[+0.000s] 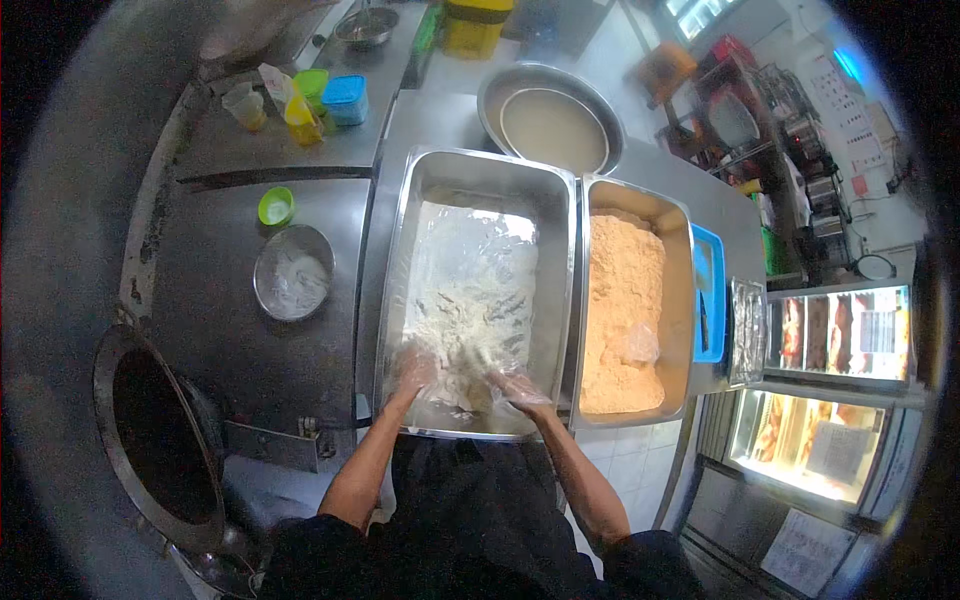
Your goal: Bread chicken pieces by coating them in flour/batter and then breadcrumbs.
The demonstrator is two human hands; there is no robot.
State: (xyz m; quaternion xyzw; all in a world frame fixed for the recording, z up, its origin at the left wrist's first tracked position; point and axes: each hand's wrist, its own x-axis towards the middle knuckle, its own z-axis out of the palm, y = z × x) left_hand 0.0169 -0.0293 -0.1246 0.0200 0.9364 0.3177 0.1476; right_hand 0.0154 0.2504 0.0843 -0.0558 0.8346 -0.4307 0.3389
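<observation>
Both of my hands are inside a deep stainless steel pan point(556, 225) that holds pale, flour-like powder point(465, 311). My left hand point(415, 369) is at the pan's near left, blurred, with its fingers against the powder. On the near right, my right hand point(519, 385) wears a clear plastic glove and reaches into the powder. The powder is heaped and clumpy between the hands, and a bare, shiny patch of pan floor shows at the far end. Motion blur and powder hide the fingers, so I cannot tell whether either hand grips anything.
Orange crumbs point(622, 300) fill a second steel pan point(686, 247) to the right, beside a blue tray point(718, 300). A large bowl point(487, 112) of cloudy liquid stands beyond. Leftward are a steel bowl point(294, 274) with white contents, a green cup point(276, 206) and a wok point(105, 375).
</observation>
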